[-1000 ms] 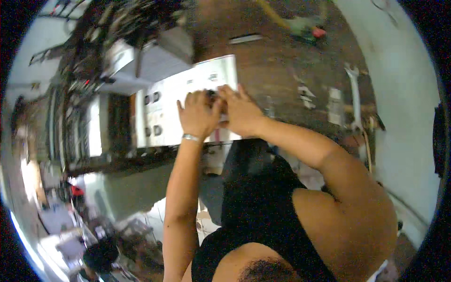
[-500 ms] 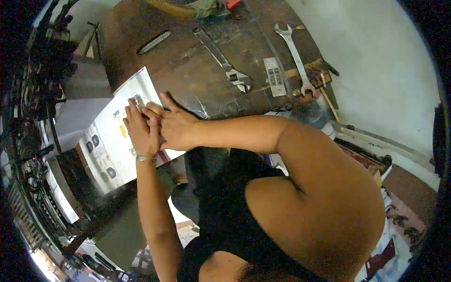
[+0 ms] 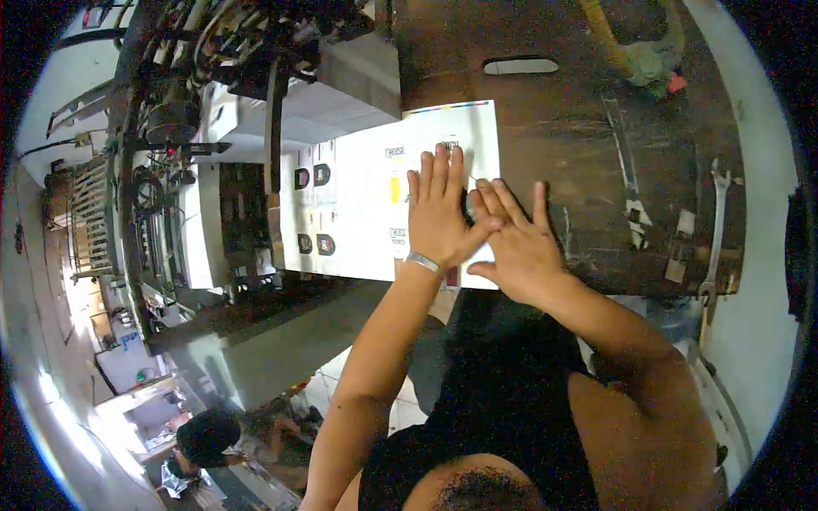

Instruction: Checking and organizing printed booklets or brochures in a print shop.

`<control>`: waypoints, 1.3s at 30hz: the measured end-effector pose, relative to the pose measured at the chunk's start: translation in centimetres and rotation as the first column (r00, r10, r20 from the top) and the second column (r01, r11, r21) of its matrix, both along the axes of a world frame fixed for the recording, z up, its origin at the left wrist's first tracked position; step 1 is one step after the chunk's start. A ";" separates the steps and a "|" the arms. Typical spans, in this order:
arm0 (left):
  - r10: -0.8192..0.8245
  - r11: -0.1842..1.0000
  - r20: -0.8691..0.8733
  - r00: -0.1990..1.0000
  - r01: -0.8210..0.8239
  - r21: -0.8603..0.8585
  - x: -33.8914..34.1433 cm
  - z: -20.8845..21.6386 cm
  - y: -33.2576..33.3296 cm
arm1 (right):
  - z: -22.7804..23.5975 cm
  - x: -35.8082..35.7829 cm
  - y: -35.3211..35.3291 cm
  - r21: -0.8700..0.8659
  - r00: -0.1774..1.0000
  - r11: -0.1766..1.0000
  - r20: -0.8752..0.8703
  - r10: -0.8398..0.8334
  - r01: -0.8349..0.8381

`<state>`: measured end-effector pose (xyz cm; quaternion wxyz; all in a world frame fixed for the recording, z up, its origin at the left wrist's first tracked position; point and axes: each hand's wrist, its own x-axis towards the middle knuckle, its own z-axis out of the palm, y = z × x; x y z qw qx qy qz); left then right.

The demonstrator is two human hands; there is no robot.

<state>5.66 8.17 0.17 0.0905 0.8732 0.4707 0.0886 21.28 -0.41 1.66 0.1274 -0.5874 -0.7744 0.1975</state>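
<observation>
A white printed sheet (image 3: 362,200) lies on the brown tabletop, carrying dark rounded shapes, small text boxes and a yellow patch. My left hand (image 3: 439,209) rests flat on its right half, fingers stretched toward the far edge, with a metal band at the wrist. Beside it, my right hand (image 3: 521,247) lies over the sheet's right edge and partly on the table, its fingers spread. My left thumb reaches across to touch my right hand. Neither hand grips anything. Part of the sheet is hidden under both hands.
An adjustable wrench (image 3: 622,149) and an open-ended wrench (image 3: 718,226) lie at the right. A greenish cloth (image 3: 649,66) sits at the far right. A pale oblong slot (image 3: 521,66) shows farther back. Machinery (image 3: 158,187) stands left; another person (image 3: 210,433) is at lower left.
The view has swung left, so the sheet and hands appear farther right and the machinery shows more. My hands, partly overlapped before, now lie flatter and more side by side.
</observation>
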 end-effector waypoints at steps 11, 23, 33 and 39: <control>-0.025 1.000 -0.065 0.998 0.026 0.014 0.1 0.1 0.1 | 0.3 0.8 -0.2 -0.043 0.999 0.999 -0.027 -0.019 0.017; 0.240 0.970 0.211 0.947 -0.224 -0.098 -0.6 3.8 0.4 | -1.0 1.4 -1.4 0.133 0.994 0.991 -0.111 -0.015 0.030; 0.469 0.798 0.193 0.862 -0.321 -0.509 -4.0 4.1 5.2 | 0.0 1.7 -0.8 0.081 0.995 0.995 -0.083 0.062 -0.055; 0.515 0.775 0.109 0.850 -0.407 -0.483 -6.7 5.1 1.6 | 1.1 1.7 -0.5 0.068 0.975 0.980 -0.112 0.194 -0.187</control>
